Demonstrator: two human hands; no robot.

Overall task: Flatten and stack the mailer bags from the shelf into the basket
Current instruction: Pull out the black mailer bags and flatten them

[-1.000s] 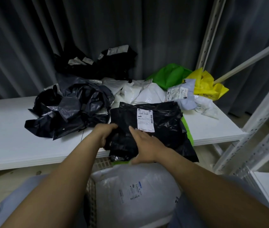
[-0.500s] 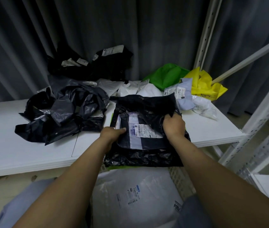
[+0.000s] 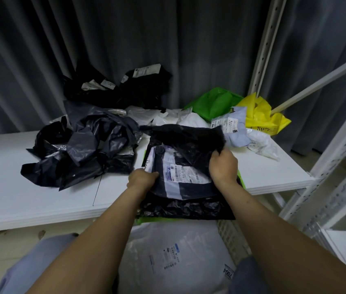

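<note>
Flattening the black mailer bag at 5 o'clock on the shelf, you pinch its side with the left grip, its flap clamped in the right grip; next, likely press it flat, then lower it into the basket at 6 o'clock.

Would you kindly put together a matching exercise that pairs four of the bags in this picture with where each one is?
Things:
1. green bag
2. yellow bag
3. white mailer
4. black mailer

Places:
A. in the basket
B. gripped by the right hand
C. back right corner of the shelf
D. back of the shelf, left of the yellow one

Pairs: 1-D, 2-C, 3-A, 4-B
</note>
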